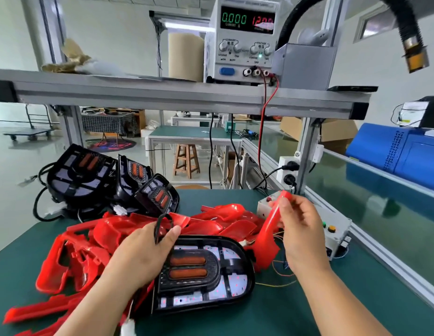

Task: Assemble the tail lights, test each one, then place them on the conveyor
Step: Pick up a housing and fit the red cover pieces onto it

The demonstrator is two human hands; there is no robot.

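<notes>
A black oval plastic tail-light housing (pixel 211 277) is gripped at its left end by the left hand (pixel 143 253) on the green mat (pixel 308 311). Just right of that grip, a red translucent plastic lens (pixel 271 221) is pinched, raised, by the right hand (pixel 301 229). Loose red lenses (pixel 89 251) are heaped behind the left grip.

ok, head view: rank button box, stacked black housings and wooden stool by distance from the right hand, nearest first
1. Button box: right beside the right hand, at the table right edge.
2. Stacked black housings: across the table, back left.
3. Wooden stool: on the floor beyond the table.
</notes>
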